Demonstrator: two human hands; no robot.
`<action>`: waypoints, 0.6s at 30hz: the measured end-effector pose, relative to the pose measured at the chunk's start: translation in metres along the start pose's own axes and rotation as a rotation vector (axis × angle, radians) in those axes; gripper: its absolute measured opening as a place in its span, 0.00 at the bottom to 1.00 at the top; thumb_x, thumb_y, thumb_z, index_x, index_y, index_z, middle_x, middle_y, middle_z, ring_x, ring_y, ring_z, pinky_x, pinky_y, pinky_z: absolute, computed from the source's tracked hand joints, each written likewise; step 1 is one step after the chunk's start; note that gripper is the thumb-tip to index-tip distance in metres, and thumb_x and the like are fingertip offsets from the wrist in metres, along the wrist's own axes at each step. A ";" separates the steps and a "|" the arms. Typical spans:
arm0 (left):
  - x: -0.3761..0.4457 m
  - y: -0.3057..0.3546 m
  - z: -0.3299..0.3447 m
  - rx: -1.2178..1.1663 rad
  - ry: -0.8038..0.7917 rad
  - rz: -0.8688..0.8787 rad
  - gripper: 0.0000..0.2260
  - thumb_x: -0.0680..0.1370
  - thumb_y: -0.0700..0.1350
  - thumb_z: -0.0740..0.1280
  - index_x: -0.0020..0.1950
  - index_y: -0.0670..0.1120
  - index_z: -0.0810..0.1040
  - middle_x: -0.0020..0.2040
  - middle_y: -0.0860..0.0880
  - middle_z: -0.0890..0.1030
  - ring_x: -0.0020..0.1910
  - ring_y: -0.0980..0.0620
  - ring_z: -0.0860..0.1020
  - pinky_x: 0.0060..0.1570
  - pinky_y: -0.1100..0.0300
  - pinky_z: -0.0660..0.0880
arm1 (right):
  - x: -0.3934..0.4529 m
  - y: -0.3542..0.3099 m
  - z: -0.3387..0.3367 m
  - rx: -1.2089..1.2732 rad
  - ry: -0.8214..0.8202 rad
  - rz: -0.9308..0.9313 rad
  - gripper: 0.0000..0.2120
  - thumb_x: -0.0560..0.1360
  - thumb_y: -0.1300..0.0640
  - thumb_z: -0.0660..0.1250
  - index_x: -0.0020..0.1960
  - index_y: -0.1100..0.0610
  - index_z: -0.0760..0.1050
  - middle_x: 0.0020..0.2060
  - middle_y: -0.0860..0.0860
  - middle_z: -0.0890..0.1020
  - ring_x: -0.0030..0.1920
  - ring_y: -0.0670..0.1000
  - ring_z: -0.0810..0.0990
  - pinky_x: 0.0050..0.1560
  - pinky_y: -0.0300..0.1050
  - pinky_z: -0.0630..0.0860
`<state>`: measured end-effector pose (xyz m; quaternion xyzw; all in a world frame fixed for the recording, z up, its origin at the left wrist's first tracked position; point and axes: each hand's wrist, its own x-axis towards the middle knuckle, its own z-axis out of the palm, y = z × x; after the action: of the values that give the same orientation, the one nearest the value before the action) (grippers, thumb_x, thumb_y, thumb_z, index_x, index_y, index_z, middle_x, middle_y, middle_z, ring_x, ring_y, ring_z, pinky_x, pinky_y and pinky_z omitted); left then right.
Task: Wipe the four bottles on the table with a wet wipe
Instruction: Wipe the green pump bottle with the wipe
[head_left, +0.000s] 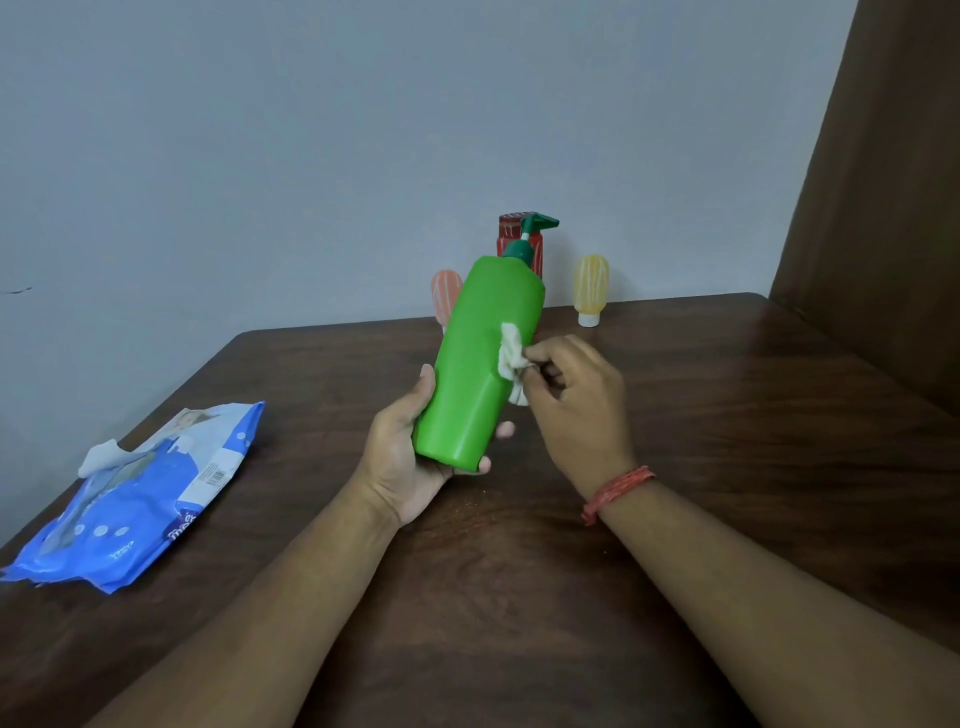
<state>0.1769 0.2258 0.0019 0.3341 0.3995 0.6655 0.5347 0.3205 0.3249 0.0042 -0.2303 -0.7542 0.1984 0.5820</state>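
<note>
Two hands up: left hand (400, 457) grips the green bottle (480, 364), tilted above the surface (727, 415); right hand (571, 400) pinches a wipe (511, 353) against its side. Three bottles stand behind, wipe pack (140, 493) left.

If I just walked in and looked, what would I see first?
First, the big green pump bottle in the middle, tilted and lifted off the table, its bottom held in the left hand. The right hand pinches a crumpled white wipe against its side. Next, the blue wipes pack lying at the left of the brown table, and the red, orange and yellow bottles by the wall.
</note>
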 end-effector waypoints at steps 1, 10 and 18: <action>0.000 0.000 0.000 0.006 -0.012 0.003 0.25 0.80 0.61 0.57 0.65 0.46 0.80 0.59 0.39 0.82 0.47 0.39 0.83 0.34 0.54 0.76 | -0.002 0.000 0.000 0.007 -0.022 0.002 0.03 0.74 0.66 0.70 0.44 0.59 0.80 0.40 0.49 0.79 0.39 0.49 0.78 0.39 0.48 0.77; 0.000 -0.004 0.002 0.112 -0.057 -0.014 0.25 0.80 0.57 0.58 0.72 0.43 0.73 0.56 0.38 0.82 0.43 0.38 0.83 0.33 0.52 0.76 | 0.020 0.022 -0.016 0.109 0.138 0.196 0.03 0.76 0.62 0.71 0.48 0.57 0.82 0.43 0.51 0.82 0.42 0.49 0.81 0.44 0.54 0.81; 0.001 -0.006 0.002 0.171 -0.076 -0.013 0.26 0.78 0.57 0.62 0.71 0.43 0.73 0.56 0.35 0.81 0.42 0.35 0.82 0.32 0.51 0.76 | 0.025 0.025 -0.025 0.092 0.211 0.215 0.05 0.77 0.63 0.69 0.48 0.54 0.81 0.43 0.47 0.79 0.40 0.40 0.77 0.40 0.36 0.75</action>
<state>0.1808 0.2279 -0.0021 0.4008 0.4367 0.6123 0.5232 0.3422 0.3606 0.0161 -0.3023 -0.6499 0.2683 0.6436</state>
